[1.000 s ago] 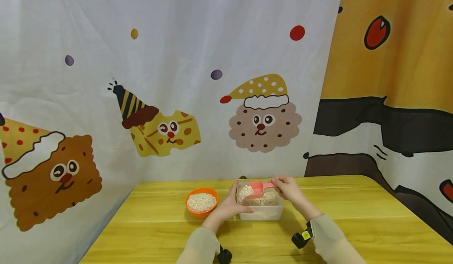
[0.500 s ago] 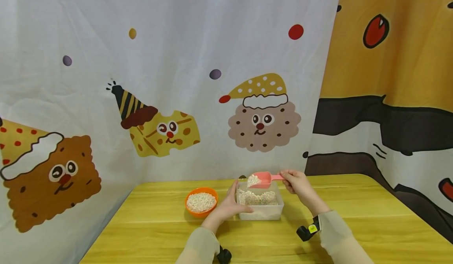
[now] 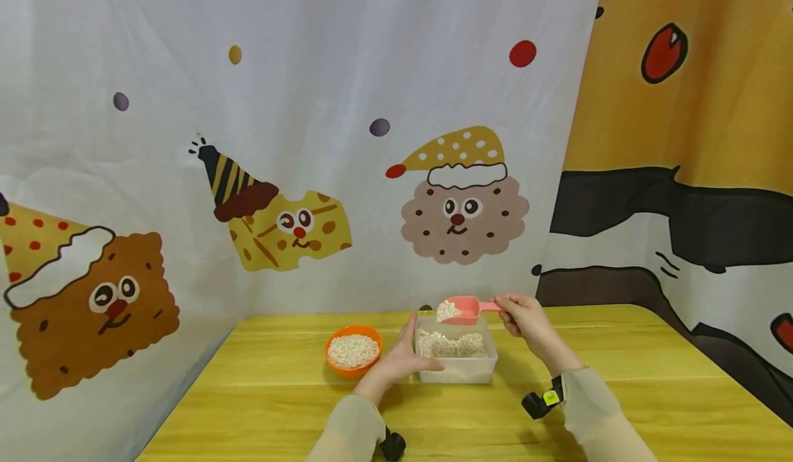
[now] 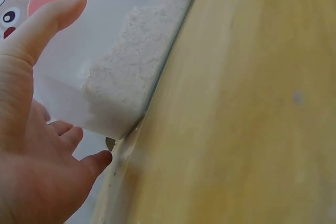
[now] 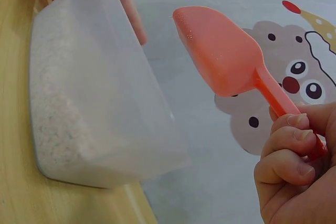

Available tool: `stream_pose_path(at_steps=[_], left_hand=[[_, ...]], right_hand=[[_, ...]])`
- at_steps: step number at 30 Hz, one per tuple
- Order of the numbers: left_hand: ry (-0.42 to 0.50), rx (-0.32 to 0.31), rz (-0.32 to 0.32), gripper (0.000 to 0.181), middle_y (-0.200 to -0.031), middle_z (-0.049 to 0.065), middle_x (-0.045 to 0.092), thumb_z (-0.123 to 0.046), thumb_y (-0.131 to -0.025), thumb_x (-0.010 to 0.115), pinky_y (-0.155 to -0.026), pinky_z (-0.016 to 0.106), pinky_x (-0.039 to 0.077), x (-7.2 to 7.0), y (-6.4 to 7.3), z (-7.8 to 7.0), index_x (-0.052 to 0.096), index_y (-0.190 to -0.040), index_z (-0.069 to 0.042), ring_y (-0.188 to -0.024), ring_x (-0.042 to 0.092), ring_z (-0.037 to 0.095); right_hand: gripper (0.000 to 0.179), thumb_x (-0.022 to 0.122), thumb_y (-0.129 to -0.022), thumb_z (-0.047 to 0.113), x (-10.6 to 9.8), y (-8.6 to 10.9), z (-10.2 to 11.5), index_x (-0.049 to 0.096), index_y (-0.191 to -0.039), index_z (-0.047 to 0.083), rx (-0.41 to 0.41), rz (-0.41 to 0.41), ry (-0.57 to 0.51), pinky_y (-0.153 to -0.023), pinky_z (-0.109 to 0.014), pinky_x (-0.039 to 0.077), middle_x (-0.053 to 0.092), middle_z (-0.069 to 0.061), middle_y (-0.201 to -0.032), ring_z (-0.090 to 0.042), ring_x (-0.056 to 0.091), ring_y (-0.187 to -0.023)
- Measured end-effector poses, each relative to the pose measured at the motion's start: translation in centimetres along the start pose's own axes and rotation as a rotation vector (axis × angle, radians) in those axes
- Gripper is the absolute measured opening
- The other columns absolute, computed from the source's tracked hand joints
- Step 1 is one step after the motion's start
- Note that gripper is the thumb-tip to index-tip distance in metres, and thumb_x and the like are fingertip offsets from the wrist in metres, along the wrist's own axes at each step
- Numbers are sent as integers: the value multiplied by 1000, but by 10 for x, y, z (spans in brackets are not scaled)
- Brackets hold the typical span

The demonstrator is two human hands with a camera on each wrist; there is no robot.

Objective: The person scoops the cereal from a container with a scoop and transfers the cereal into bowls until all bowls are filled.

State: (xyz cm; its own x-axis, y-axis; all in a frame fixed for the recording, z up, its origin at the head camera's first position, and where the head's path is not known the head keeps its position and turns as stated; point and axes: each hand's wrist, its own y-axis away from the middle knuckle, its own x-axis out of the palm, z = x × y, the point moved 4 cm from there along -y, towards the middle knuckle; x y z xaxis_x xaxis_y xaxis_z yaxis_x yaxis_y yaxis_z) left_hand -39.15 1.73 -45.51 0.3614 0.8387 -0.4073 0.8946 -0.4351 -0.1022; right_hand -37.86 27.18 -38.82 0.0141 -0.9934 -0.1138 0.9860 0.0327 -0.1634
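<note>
In the head view, my right hand (image 3: 526, 321) grips the handle of a pink scoop (image 3: 469, 312), which carries a heap of pale, oat-like flakes (image 3: 447, 310) above a translucent plastic box (image 3: 458, 372). More of these flakes lie in the box, with a dip in their middle. My left hand (image 3: 399, 360) holds the box by its left side, thumb along the front and fingers at the left wall. From the right wrist, the scoop (image 5: 220, 51) shows its underside, so its load is hidden there; fingers curl round the handle. The left wrist view shows the left thumb (image 4: 50, 22) over the box (image 4: 79, 98).
An orange bowl (image 3: 353, 373) full of similar pale flakes stands left of the box, close to my left forearm. Both sit toward the far edge of the yellow wooden table (image 3: 266, 407). Behind it hangs a curtain (image 3: 310, 104) printed with cartoon figures.
The scoop has risen out of the box with its load and shifted slightly right, its bowl levelling. My right hand moved up and right with it. The left hand and box stay in place.
</note>
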Motion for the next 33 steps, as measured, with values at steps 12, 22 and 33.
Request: stream_pose_path(at_steps=[12, 22, 33], left_hand=[[-38, 90, 20, 116, -162, 6, -1, -38, -81, 79, -109, 62, 19, -33, 1, -32, -7, -156, -26, -145, 7, 38], [26, 150, -47, 99, -162, 8, 8, -25, -87, 74, -113, 54, 17, -107, 21, -28, 5, -157, -19, -146, 9, 33], [29, 59, -90, 93, -162, 11, 5, -23, -90, 71, -113, 57, 12, -150, 57, 10, 8, -157, -14, -145, 5, 38]], right_hand=[[32, 49, -103, 24, -3, 3, 5, 60, -100, -5, -1, 11, -14, -46, -20, 29, 45, 0, -63, -7, 36, -49], [29, 48, -103, 23, -4, -1, 4, 62, -96, -1, 4, 11, -14, -45, -20, 29, 45, 1, -62, -7, 37, -48], [29, 48, -103, 24, 0, 0, -1, 61, -97, -1, 33, 17, -12, -46, -20, 29, 44, 0, -64, -8, 36, -48]])
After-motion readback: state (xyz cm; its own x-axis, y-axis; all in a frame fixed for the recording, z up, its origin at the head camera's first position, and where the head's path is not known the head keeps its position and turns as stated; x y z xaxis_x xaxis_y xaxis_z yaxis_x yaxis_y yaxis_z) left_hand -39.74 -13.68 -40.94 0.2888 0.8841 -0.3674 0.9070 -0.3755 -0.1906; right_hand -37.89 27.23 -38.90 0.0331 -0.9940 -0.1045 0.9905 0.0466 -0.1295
